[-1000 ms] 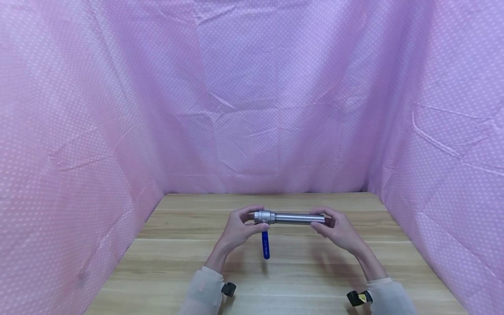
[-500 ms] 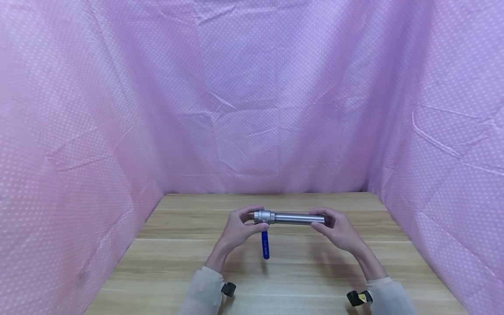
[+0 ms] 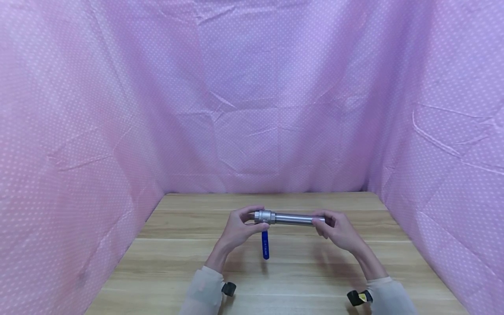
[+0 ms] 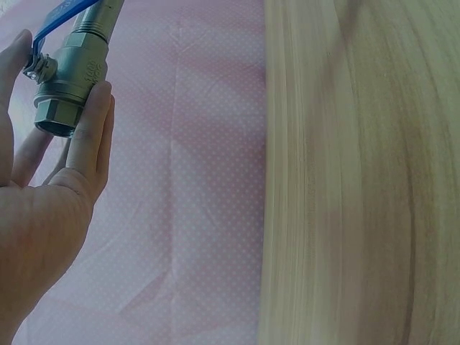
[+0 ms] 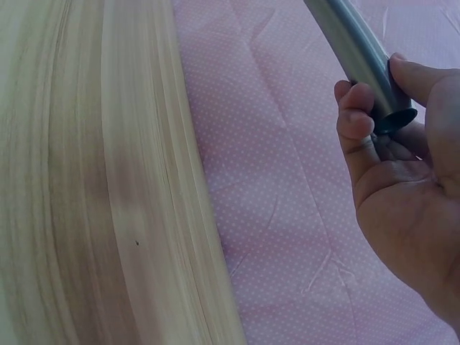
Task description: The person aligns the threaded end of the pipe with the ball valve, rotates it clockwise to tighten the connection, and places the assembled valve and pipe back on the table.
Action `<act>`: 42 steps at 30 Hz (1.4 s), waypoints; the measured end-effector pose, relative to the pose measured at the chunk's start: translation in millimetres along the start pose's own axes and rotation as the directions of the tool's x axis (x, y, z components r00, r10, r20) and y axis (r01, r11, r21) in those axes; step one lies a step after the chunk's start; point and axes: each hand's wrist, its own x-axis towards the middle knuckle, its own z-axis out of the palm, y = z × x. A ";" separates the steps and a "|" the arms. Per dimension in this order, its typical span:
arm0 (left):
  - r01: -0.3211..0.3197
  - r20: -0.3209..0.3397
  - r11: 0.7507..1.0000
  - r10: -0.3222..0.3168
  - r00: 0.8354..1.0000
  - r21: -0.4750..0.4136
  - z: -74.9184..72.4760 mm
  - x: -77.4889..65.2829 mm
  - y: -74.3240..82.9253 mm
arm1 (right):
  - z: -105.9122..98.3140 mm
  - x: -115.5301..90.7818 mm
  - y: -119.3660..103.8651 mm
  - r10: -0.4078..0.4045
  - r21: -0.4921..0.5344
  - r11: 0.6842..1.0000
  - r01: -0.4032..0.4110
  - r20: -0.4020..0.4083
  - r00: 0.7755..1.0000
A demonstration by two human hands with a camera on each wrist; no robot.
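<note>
Head view | silver valve (image 3: 264,216), blue lever (image 3: 265,245) | smooth metal pipe (image 3: 294,219) | left hand (image 3: 237,228) grips valve, right hand (image 3: 341,230) pinches pipe

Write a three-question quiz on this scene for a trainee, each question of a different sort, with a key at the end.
1. True or false: the metal pipe extends from the valve to the right hand.

2. Multiple choice: what colour is the valve's lever handle?
A) red
B) blue
C) yellow

3. Fill in the blank: the left hand holds the ____.

Key:
1. True: the right hand grips the pipe near its far end from the valve.
2. B.
3. Valve.
</note>
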 end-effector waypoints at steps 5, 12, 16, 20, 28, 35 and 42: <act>0.003 0.000 1.000 -0.003 1.000 0.000 0.4 0.3 -1.0 | 0.1 0.0 -0.5 0.011 0.001 1.000 -0.011 -0.006 1.000; 0.000 -0.005 1.000 0.000 1.000 0.003 0.8 0.1 -1.6 | 0.1 -0.5 -3.0 0.048 0.039 0.998 -0.048 -0.004 0.999; 0.000 -0.009 1.000 0.000 1.000 0.003 0.8 -0.1 -1.1 | -0.7 -1.0 -2.9 0.034 0.050 0.998 -0.034 0.000 0.999; -0.001 -0.008 1.000 0.001 1.000 -0.005 0.9 -0.1 -1.3 | -1.0 -1.3 -2.6 0.016 0.039 0.999 -0.016 -0.003 1.000; -0.015 -0.001 1.000 0.015 1.000 -0.011 1.3 0.3 -1.4 | -1.0 -2.0 -3.1 0.025 0.029 0.999 -0.025 -0.008 1.000; -0.014 -0.003 1.000 0.014 1.000 -0.011 1.5 1.4 -3.0 | -0.6 -1.9 -4.7 0.035 0.017 0.999 -0.035 -0.013 0.999; -0.012 -0.001 1.000 0.012 1.000 -0.008 1.2 1.1 -2.7 | -0.3 -1.4 -4.2 0.029 0.010 1.000 -0.029 -0.014 0.999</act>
